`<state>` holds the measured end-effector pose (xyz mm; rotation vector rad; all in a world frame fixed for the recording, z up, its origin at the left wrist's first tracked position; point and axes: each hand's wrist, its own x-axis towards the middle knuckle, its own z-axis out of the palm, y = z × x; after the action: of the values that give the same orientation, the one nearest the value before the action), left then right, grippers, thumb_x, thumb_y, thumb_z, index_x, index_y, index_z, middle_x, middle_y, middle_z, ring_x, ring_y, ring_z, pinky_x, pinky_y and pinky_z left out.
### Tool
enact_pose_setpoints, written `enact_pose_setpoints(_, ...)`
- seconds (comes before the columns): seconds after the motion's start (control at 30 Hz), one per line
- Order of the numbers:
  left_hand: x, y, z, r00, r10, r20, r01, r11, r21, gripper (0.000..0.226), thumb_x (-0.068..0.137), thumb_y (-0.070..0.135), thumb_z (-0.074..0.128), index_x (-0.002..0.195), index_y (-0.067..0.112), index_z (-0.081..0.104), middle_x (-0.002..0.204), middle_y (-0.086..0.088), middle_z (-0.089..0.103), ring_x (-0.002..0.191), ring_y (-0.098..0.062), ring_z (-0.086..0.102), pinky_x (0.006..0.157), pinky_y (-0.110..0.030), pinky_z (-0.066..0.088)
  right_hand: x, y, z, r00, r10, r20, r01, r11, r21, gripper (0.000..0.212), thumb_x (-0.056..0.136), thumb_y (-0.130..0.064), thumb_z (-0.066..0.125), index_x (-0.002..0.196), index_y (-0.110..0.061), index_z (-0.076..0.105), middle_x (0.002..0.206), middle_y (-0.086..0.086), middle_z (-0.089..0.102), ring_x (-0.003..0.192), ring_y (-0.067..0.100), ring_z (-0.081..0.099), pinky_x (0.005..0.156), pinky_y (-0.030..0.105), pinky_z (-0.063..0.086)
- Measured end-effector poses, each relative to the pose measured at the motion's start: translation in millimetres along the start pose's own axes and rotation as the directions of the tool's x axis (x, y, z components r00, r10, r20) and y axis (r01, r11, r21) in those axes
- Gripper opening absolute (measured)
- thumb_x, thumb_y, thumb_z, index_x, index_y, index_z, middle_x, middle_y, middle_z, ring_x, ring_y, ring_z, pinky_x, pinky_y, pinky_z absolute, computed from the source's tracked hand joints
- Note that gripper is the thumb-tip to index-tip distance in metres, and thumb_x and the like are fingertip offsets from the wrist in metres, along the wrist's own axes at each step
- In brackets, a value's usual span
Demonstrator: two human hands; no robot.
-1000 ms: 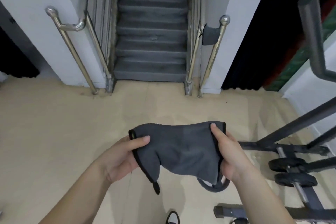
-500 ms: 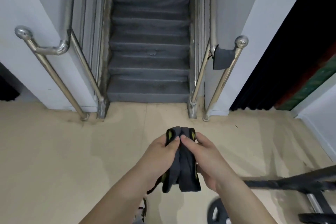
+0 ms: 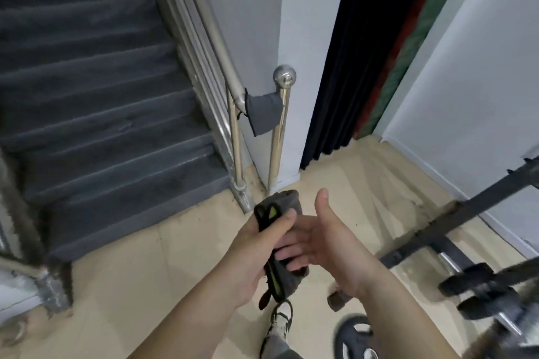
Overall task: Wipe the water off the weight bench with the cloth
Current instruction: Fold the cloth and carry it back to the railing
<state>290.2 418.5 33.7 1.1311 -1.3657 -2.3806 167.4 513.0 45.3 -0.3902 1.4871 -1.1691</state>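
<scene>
A grey cloth (image 3: 284,277) with black and yellow-green edging is folded into a narrow bundle in front of me. My left hand (image 3: 256,248) grips it, thumb across its upper part. My right hand (image 3: 320,242) is beside it with the palm spread and thumb up; its fingertips touch the cloth's right side. The weight bench's pad is not in view; only dark metal frame bars (image 3: 455,221) show at the right.
Grey carpeted stairs (image 3: 102,114) rise at the left behind a steel handrail (image 3: 280,125) with a second grey cloth (image 3: 264,114) hung on it. A weight plate (image 3: 354,338) lies on the floor low right, a loaded bar (image 3: 484,294) beyond. My shoe (image 3: 281,320) is below the cloth.
The cloth went from spread between both hands to a folded bundle. My right hand has opened off it, leaving the left hand holding it. The view has swung right.
</scene>
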Motion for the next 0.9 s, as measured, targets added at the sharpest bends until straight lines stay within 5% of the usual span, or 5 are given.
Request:
enact_pose_setpoints(0.27,147,96,-7,0.995,-0.078,-0.058,0.07,0.989,-0.13,0.034,0.098,0.042,0.064,0.128,0.027,0.066,0.12,0.001,0.077,0.115,-0.023,0.071,0.108,-0.05,0.05,140,-96,-91,0.924,-0.114,-0.365,0.097,0.993,-0.065,0.051,0.107,-0.049,0.041,0.108,-0.01,0.074,0.085,0.01,0.075,0.071,0.023,0.06,0.064,0.036,0.047)
enact_pose_setpoints(0.4,198,148,-18,0.991,-0.11,0.073,0.122,0.976,-0.183,0.043,0.101,0.043,0.059,0.135,0.018,0.065,0.13,-0.005,0.072,0.121,-0.026,0.068,0.113,-0.05,0.044,200,-128,-111,0.977,-0.022,-0.212,-0.01,0.989,-0.146,0.045,0.094,-0.06,0.061,0.122,-0.027,0.071,0.118,-0.004,0.078,0.111,0.018,0.072,0.102,0.046,0.055)
enact_pose_setpoints(0.5,243,185,-27,0.988,-0.091,0.123,0.117,0.967,-0.226,0.043,0.102,0.043,0.055,0.133,0.016,0.067,0.131,-0.008,0.071,0.123,-0.027,0.067,0.114,-0.051,0.042,233,-152,-114,0.999,0.043,-0.006,-0.043,0.999,-0.026,0.054,0.094,-0.066,0.059,0.126,-0.025,0.073,0.123,-0.004,0.077,0.117,0.017,0.072,0.106,0.044,0.053)
enact_pose_setpoints(0.6,300,217,-42,0.991,-0.091,0.094,0.11,0.97,-0.217,0.043,0.1,0.044,0.057,0.131,0.017,0.068,0.128,-0.009,0.073,0.12,-0.029,0.069,0.112,-0.051,0.045,273,-168,-109,0.995,-0.054,-0.085,0.055,0.999,0.002,0.042,0.095,-0.05,0.066,0.124,-0.02,0.072,0.119,0.004,0.078,0.112,0.028,0.074,0.101,0.05,0.057)
enact_pose_setpoints(0.9,452,288,-108,0.993,-0.034,-0.11,0.065,0.954,0.292,0.021,0.094,0.021,0.066,0.114,0.025,0.073,0.099,0.004,0.081,0.095,-0.017,0.076,0.086,-0.036,0.061,417,-205,-95,0.914,0.055,-0.402,-0.002,0.991,0.131,0.036,0.079,0.003,0.068,0.112,-0.008,0.074,0.102,0.018,0.079,0.093,0.034,0.076,0.07,0.037,0.062)
